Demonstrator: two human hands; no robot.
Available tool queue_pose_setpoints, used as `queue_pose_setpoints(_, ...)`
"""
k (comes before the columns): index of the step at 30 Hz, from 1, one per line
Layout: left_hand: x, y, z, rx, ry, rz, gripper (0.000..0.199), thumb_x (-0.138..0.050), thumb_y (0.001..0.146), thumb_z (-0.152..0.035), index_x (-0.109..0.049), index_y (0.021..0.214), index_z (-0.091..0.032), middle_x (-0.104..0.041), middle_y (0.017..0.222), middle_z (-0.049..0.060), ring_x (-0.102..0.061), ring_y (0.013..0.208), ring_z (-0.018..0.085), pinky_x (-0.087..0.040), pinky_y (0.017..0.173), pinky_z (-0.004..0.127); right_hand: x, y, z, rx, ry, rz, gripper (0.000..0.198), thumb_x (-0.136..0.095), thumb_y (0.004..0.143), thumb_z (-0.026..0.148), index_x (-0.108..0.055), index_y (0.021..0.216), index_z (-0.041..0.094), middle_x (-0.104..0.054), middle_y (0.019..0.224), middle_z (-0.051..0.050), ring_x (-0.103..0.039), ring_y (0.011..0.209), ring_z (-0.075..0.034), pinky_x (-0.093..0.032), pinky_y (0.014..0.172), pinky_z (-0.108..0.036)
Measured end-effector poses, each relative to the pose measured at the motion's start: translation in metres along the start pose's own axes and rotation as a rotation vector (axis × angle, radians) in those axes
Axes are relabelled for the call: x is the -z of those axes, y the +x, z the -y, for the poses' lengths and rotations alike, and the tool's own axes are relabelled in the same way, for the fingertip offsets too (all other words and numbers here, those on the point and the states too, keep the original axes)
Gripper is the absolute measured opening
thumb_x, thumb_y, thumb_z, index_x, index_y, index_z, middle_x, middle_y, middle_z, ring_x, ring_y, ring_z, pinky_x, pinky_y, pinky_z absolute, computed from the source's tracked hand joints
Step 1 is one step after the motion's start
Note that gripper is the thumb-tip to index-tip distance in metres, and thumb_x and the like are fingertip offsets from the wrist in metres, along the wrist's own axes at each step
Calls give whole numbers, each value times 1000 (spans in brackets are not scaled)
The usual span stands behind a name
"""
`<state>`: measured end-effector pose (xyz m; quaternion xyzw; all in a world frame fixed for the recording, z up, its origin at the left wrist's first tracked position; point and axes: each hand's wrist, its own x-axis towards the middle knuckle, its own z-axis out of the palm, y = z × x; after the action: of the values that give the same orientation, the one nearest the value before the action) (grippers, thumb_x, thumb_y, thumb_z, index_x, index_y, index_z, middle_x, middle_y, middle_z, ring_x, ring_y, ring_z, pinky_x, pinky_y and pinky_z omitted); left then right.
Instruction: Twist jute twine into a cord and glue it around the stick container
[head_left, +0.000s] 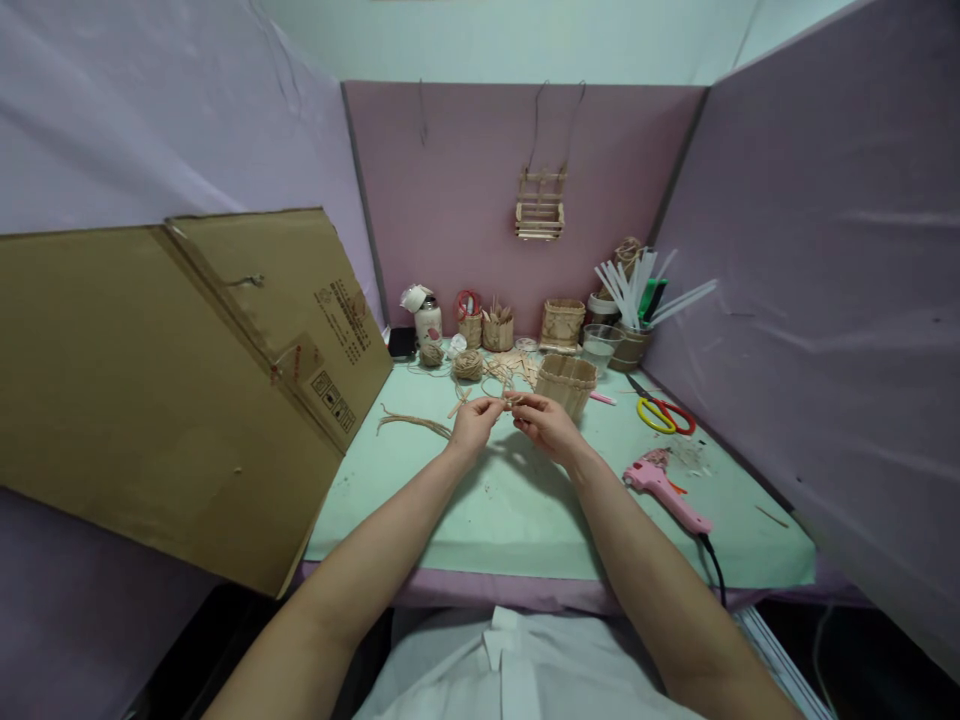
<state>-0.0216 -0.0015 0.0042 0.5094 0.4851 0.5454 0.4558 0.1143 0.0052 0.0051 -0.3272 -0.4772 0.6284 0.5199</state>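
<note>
"What is the person holding?"

"A thin tan twine strand [512, 401], or something close to it, mid-table. The left hand [477, 424] pinches it between thumb and fingertips; the right hand [550, 428] seems to pinch it too, fingers curled, almost meeting the left."

"How is that best handled?"

"Probably with both pinches kept close and the pull light and even, so the fibre neither slips nor frays. It would help to keep the strand clear of the slatted wooden basket [568, 380] at two o'clock, just beyond the right hand, and of the loose twine lengths [412, 418] at nine."

"And the pink glue gun [667, 493]?"

"It lies at four o'clock, well apart from the fingers; whether it is hot cannot be told."

"What else is unclear?"

"The fingers cover the join itself, so a knot, loop or plain crossing cannot be told apart. The glue gun's cord [712, 568] runs out of sight past the table edge at five o'clock."
</note>
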Motion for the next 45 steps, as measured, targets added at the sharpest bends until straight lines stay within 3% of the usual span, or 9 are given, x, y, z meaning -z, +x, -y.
queue_pose_setpoints(6, 0, -2, -2, -154, 28, 41, 22, -58, 74, -34, -67, 70, -14, -53, 54, -2, -43, 55, 9, -35, 57, 23, 3, 5, 0, -23, 51, -80, 26, -70, 56, 20, -73, 81, 19, -62, 69, 0, -49, 63, -10, -40, 61, -24)
queue_pose_setpoints(10, 2, -3, 3, -304, 164, 64, 25, -56, 77, -36, -68, 74, -14, -56, 60, -1, -44, 59, 11, -35, 57, 23, 5, 7, 4, -31, 105, -132, 23, -70, 60, 34, -72, 76, 18, -57, 65, 1, -47, 62, -9, -36, 55, -22)
queue_pose_setpoints(13, 3, -2, 8, -353, 257, 101, 26, -53, 80, -36, -68, 76, -15, -56, 61, -1, -44, 60, 11, -34, 57, 23, 4, 5, 5, 0, 12, -102, 27, -74, 61, 40, -70, 76, 18, -58, 67, 1, -47, 62, -9, -33, 54, -22)
queue_pose_setpoints(16, 2, -2, 11, -350, 275, 141, 26, -53, 81, -36, -67, 75, -15, -58, 64, 0, -46, 62, 11, -35, 59, 23, 1, 2, 4, 55, -58, -74, 27, -78, 58, 39, -66, 70, 19, -57, 66, 2, -46, 60, -9, -33, 56, -24)
queue_pose_setpoints(20, -4, -2, 10, -260, 115, 115, 27, -55, 79, -40, -65, 76, -15, -58, 64, 0, -47, 61, 11, -36, 60, 23, -1, 2, 1, 51, 8, -91, 32, -81, 56, 42, -60, 63, 19, -55, 63, 3, -47, 61, -9, -35, 59, -24)
queue_pose_setpoints(29, -7, -3, 9, -88, -78, 98, 34, -58, 76, -49, -64, 79, -15, -35, 50, -7, -28, 45, 7, -22, 44, 22, -1, -1, 3, 54, 39, -36, 36, -77, 61, 51, -66, 77, 21, -59, 73, 0, -51, 69, -12, -40, 63, -25)
queue_pose_setpoints(37, -2, -6, 2, -304, 126, 41, 30, -54, 80, -43, -63, 72, -15, -54, 63, -1, -45, 63, 11, -36, 60, 23, 1, 2, -2, 207, -160, -34, 30, -78, 61, 41, -67, 80, 21, -60, 76, 1, -47, 65, -11, -38, 61, -25)
queue_pose_setpoints(41, -1, -9, 2, -364, 260, 18, 29, -53, 82, -41, -64, 73, -16, -51, 60, -2, -42, 60, 11, -33, 58, 23, 2, 5, -6, 195, -150, -67, 27, -77, 62, 43, -65, 69, 20, -58, 69, 2, -45, 59, -10, -37, 58, -26)
queue_pose_setpoints(45, 0, -6, 6, -352, 223, 6, 28, -52, 83, -40, -65, 76, -16, -55, 64, -1, -45, 63, 12, -35, 59, 23, 1, 4, -7, 136, -77, -93, 30, -79, 58, 44, -64, 70, 20, -58, 66, 2, -45, 57, -10, -37, 58, -27)
